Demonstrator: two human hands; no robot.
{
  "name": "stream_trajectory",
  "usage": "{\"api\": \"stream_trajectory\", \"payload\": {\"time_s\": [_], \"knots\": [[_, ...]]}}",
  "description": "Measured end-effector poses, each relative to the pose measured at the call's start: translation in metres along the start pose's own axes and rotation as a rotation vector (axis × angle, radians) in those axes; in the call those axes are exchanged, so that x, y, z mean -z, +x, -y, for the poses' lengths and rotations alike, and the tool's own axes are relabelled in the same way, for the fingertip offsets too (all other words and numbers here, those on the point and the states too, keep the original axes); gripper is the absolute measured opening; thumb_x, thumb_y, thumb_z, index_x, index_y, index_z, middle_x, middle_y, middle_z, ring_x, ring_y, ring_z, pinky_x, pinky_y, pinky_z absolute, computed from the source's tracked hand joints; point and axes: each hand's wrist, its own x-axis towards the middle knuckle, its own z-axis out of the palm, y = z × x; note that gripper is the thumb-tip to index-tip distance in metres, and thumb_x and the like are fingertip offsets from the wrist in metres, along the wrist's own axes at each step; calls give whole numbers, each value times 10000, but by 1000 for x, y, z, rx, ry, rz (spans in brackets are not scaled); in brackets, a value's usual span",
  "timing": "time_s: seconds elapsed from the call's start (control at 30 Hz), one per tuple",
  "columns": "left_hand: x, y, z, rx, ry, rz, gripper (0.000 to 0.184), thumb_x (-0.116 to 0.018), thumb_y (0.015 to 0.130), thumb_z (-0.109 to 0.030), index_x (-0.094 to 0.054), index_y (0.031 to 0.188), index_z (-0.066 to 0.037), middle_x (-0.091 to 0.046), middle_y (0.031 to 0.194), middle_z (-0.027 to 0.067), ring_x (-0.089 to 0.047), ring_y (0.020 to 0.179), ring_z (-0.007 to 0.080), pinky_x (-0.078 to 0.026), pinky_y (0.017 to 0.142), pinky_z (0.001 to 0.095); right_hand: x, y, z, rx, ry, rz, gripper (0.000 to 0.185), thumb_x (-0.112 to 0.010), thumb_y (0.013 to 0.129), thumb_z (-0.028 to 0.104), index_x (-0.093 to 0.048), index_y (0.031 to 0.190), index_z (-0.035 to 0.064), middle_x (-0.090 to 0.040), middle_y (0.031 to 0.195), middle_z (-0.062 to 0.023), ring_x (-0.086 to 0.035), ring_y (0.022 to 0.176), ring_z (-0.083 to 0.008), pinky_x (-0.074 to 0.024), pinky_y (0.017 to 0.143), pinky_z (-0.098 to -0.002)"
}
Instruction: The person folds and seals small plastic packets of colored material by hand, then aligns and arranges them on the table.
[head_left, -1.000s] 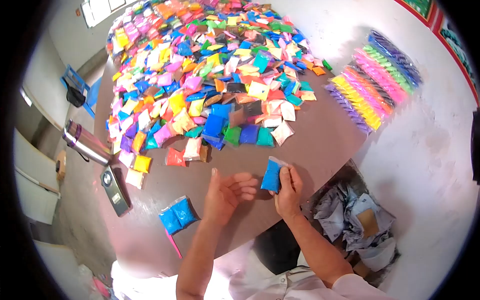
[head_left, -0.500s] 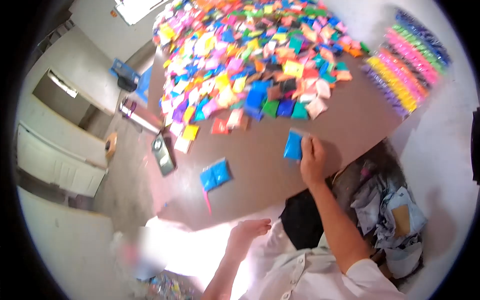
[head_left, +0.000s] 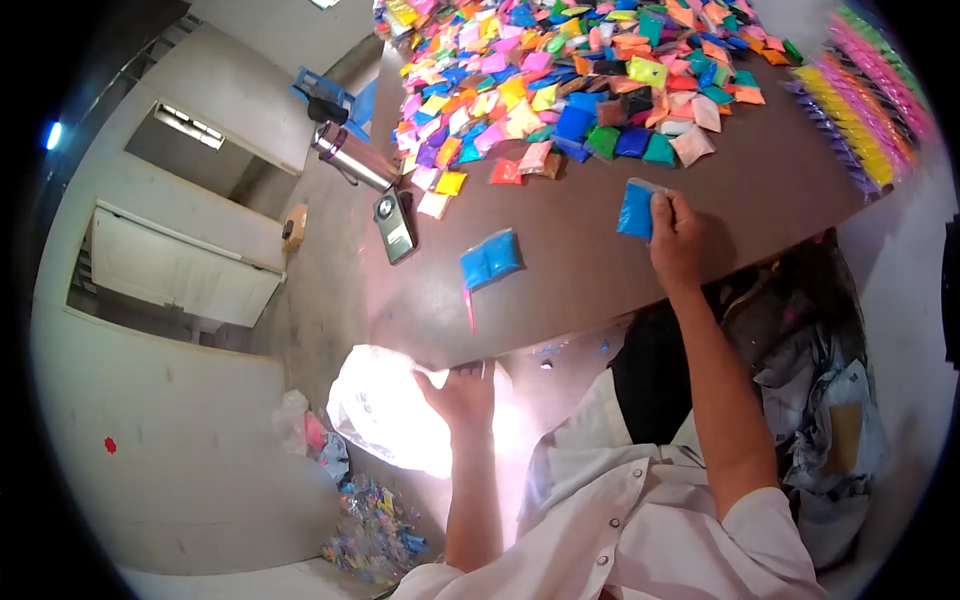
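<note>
My right hand pinches a small clear packet of blue material above the brown table, thumb on its right edge. To its left lies a blue packet, seemingly two side by side, with a thin pink strip at its lower edge. My left hand is by the table's front edge, thumb apart from its fingers and nothing plainly held. It is beside a white plastic bag, washed out by glare; whether it touches the bag I cannot tell.
A wide heap of colourful packets covers the back of the table. Rows of coloured strips lie at right. A phone and a steel flask are at the left edge. Wrappers and crumpled bags lie below.
The view has shifted, so the table sits higher and further right. My left hand has moved left to the bag and its thumb has spread. My right hand still holds the blue packet.
</note>
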Motion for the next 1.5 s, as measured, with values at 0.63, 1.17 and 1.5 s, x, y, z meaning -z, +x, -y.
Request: {"api": "stream_trajectory", "payload": {"time_s": [0.63,1.17,1.5], "knots": [[24,-46,101,610,1673,157,738,-373,1056,-621,-586,1418,-15,-647,1300,104,-575,1238,199,-441,1025,307,-2,0,5,12,-46,51,245,-607,1017,236,-666,1004,-2,-635,764,-101,-599,705,-159,-490,671,-341],[-121,-36,101,-189,1238,453,305,-649,1026,-210,-684,1231,13,-709,1147,101,-658,1013,159,-532,874,303,24,-88,37,31,40,341,163,-653,977,129,-698,1040,-15,-689,866,-143,-654,752,-205,-519,708,-333],[-73,-35,99,-116,1171,444,143,-722,978,-111,-696,1061,3,-707,953,23,-625,875,79,-501,839,236,42,-136,45,-188,166,560,215,-681,938,96,-684,1137,15,-675,855,-61,-603,721,-108,-494,645,-282]]}}
